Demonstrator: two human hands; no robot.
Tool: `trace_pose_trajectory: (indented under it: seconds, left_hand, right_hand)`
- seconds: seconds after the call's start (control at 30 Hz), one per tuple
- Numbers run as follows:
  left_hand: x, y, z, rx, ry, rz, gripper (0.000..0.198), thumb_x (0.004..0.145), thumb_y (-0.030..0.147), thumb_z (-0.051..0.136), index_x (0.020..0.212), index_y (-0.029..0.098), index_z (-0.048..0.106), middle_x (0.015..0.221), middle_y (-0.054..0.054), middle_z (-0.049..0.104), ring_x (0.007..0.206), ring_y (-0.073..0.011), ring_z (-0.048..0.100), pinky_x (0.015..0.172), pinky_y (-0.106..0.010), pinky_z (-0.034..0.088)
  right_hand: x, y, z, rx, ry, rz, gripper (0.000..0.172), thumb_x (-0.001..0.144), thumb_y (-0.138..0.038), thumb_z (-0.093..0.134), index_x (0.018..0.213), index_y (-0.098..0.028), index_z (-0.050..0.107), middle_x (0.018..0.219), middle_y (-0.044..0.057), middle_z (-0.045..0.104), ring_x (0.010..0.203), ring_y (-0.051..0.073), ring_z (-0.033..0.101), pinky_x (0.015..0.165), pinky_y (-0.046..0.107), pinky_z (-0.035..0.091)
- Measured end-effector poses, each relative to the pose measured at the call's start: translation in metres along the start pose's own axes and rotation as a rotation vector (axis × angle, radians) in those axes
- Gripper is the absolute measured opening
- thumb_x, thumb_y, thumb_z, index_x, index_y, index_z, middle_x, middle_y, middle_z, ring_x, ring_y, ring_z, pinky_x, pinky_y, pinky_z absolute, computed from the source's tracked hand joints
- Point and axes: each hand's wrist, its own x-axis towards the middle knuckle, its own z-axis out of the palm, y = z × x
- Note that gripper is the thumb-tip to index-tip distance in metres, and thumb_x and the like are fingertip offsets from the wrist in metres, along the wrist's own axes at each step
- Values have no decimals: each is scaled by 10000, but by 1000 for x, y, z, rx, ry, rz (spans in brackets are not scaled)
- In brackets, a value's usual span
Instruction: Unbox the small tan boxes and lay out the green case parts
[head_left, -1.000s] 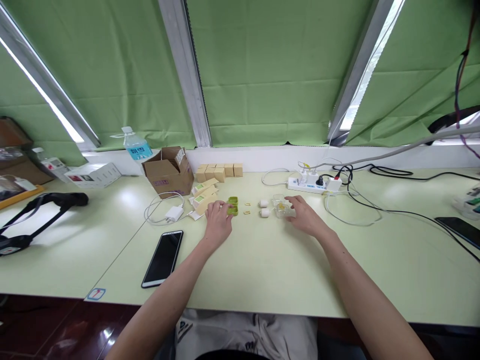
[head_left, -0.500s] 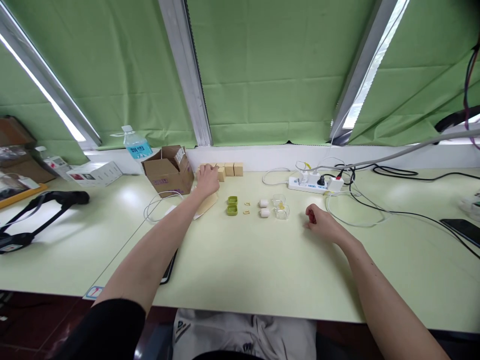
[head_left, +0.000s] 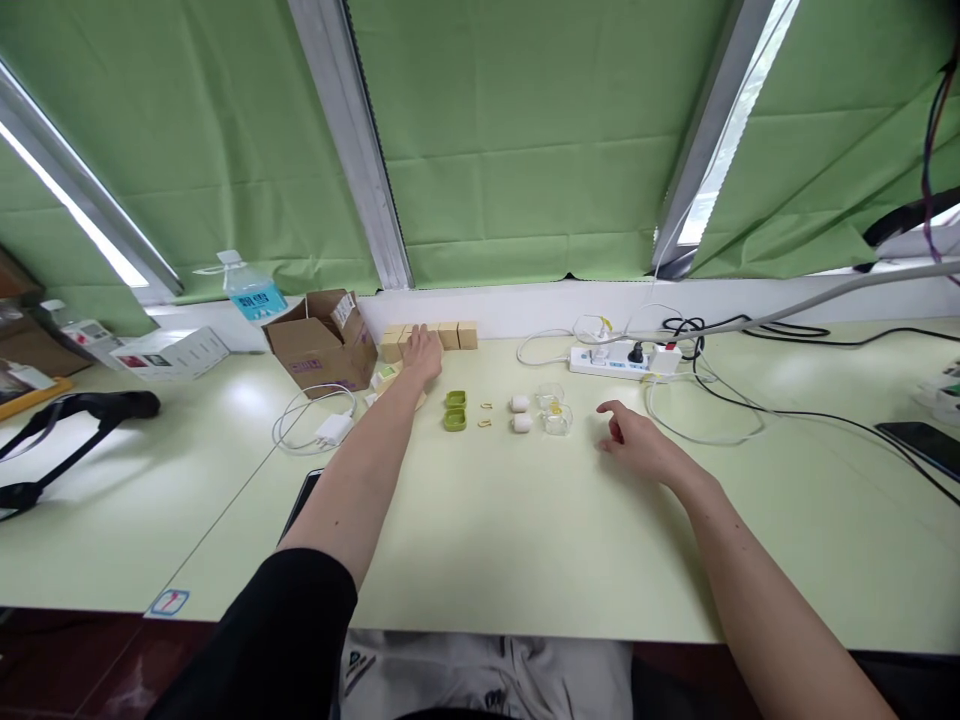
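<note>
"Lying half under the left forearm, what is that dark thing?"

"That is a phone [head_left: 300, 507], on the desk [head_left: 525, 540]; farther in, the right hand [head_left: 636, 442] is just right of two clear cups [head_left: 557, 421]; its index finger and thumb stand apart, the others curl, and I see nothing in its grasp."

"And left of the cups?"

"Two white plugs [head_left: 521, 424] come first; then two yellow clips [head_left: 485, 423], then two green trays [head_left: 454, 420], each pair one behind the other and all on the desk; a charger [head_left: 334, 430] lies well to their left."

"The left hand [head_left: 422, 354]?"

"It is beyond the trays, over the row of tan boxes [head_left: 448, 336] by the wall; its fingertips point down among them; whether they are apart, together or clamped on a box, I cannot tell."

"What flanks the row?"

"An open carton [head_left: 321, 345] to the left, a power strip [head_left: 611, 361] to the right; behind everything, green curtains [head_left: 510, 130]."
</note>
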Motion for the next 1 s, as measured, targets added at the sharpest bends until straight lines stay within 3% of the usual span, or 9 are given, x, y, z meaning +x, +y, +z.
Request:
trace_pose_trajectory:
  seconds: [0.1,0.17,0.5,0.63,0.73,0.83,0.9,1.0]
  left_hand:
    - [2,-1,-3,1,-16,23,671,858,217,695,1470,97,448,1518,-306,524,1520,-428,397,1200,-554,327]
    - [2,-2,-4,4,-17,34,634,870,204,676,1456,89,461,1466,-294,562,1438,-412,484,1173,-530,360]
    - [-4,-3,-15,44,-33,52,539,803,223,780,1301,94,621,1397,-273,601,1388,-422,476,1141,-510,364]
    - [-7,-3,-30,29,36,31,484,844,141,698,1308,53,591,1313,-284,655,1369,-413,492,1158,-523,321]
    - [-12,3,-48,8,121,-1,485,906,183,652,1362,60,540,1316,-273,658,1356,-408,507,1155,-523,323]
    - [-33,13,-67,-103,229,-48,551,957,331,648,1430,108,473,1382,-241,632,1344,-391,531,1091,-481,407]
    - [-61,21,-76,-360,300,-73,571,949,409,679,1419,155,478,1364,-190,655,1263,-347,600,1013,-435,472]
    - [-117,36,-81,-703,239,-65,530,925,517,707,1323,207,545,1178,-99,718,1015,-257,686,873,-381,526]
  right_hand:
    - [0,-2,0,-20,4,-11,582,885,-333,614,1450,-271,485,938,20,659,874,231,662,732,314,489]
    - [-1,-3,0,-30,5,-12,606,895,-336,606,1482,-268,469,945,27,660,900,239,667,743,315,495]
    - [-2,-9,1,-41,27,-27,671,898,-303,607,1547,-245,446,981,55,675,975,257,678,781,321,507]
    - [-3,-10,-2,-45,21,-13,676,906,-311,601,1556,-250,425,969,44,677,923,245,673,762,321,507]
    - [-5,-13,-7,-40,93,-19,571,913,-294,581,1475,-249,496,921,33,672,843,235,656,721,324,488]
    - [-7,-21,-11,-16,299,-68,331,932,-289,559,1255,-240,611,830,22,647,764,229,625,716,346,472]
    - [-9,-33,-10,10,442,-118,197,949,-308,562,1118,-238,636,809,30,642,732,226,613,725,361,481]
    - [-16,-63,-1,37,533,-257,184,1001,-355,546,1104,-235,641,940,83,691,832,251,663,798,391,539]
